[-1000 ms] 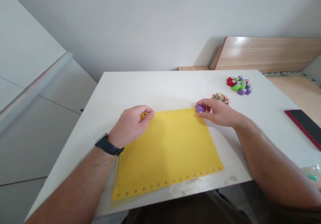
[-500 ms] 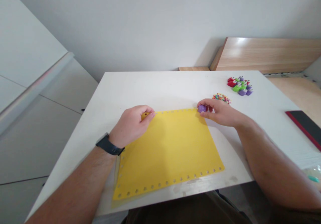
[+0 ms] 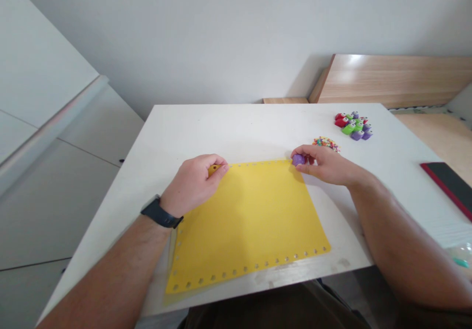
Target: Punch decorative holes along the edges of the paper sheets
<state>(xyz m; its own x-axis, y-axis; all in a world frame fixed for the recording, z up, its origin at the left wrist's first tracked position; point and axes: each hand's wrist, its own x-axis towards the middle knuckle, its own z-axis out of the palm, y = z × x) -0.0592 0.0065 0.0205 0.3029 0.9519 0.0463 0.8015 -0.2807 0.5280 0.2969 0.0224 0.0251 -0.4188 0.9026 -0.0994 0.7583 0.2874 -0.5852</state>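
Observation:
A yellow sheet [image 3: 254, 216] lies on the white table, with small punched holes along its left, front and back edges. My left hand [image 3: 199, 179], with a dark watch on the wrist, pinches the sheet's back edge near its left corner. At the back right corner my right hand [image 3: 319, 164] grips a small purple punch [image 3: 298, 160] between thumb and fingers, right at the sheet's edge. No holes show along the sheet's right edge.
Small multicoloured beads [image 3: 326, 143] lie in a pile just behind my right hand. Several red, green and purple punches [image 3: 353, 126] are grouped at the back right. A black and red flat object [image 3: 448, 184] rests on the far right of the white table [image 3: 206, 127].
My right hand and the purple punch have shifted very slightly to the right. My left hand keeps its hold.

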